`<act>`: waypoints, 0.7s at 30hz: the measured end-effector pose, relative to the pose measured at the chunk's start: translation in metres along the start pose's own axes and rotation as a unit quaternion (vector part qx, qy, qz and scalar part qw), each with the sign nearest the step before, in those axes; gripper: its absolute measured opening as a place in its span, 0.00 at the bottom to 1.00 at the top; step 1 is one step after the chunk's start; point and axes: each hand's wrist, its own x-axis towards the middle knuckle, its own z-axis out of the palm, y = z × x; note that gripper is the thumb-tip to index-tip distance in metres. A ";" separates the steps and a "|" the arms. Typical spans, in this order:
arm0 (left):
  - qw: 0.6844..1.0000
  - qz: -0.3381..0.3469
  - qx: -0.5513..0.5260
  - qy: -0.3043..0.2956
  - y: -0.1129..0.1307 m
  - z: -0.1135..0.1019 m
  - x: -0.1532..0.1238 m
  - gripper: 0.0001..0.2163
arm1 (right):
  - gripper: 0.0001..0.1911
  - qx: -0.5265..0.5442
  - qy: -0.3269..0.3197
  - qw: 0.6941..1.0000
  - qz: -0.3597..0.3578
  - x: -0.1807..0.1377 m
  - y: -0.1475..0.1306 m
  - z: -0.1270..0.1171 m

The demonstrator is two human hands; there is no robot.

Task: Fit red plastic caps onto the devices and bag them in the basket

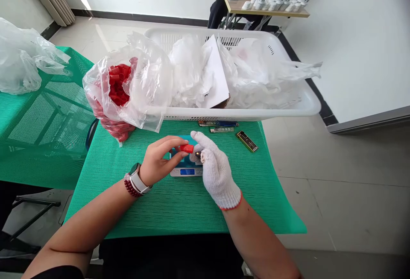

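Observation:
My bare left hand [162,157] pinches a small red plastic cap [186,148] between thumb and fingers. Close to the cap's right end is my right hand [218,172], in a white knitted glove with a red cuff edge. Its fingers are curled around a small dark object with a shiny tip [198,154]; most of that object is hidden, so its kind is unclear. Beneath both hands sits a digital scale [187,171] with a lit blue display, its blue top partly covered by my hands. At the back left, a clear plastic bag [144,86] holds many red caps [119,84].
A white plastic basket [288,108] with plastic bags and a white card stands behind the scale. Battery-like packs [221,129] and a black-and-gold narrow box [247,141] lie on the green mesh table cover [153,215]. Another person works at a table [233,5] with white bottles.

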 end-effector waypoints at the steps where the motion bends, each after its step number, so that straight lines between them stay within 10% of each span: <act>1: 1.000 0.006 -0.005 -0.008 0.000 0.000 0.000 0.10 | 0.25 -0.003 0.004 1.000 -0.002 0.000 0.000 -0.001; 21: 0.999 0.012 -0.019 -0.043 -0.002 0.001 -0.002 0.10 | 0.26 -0.084 0.012 0.996 0.002 0.003 -0.002 -0.007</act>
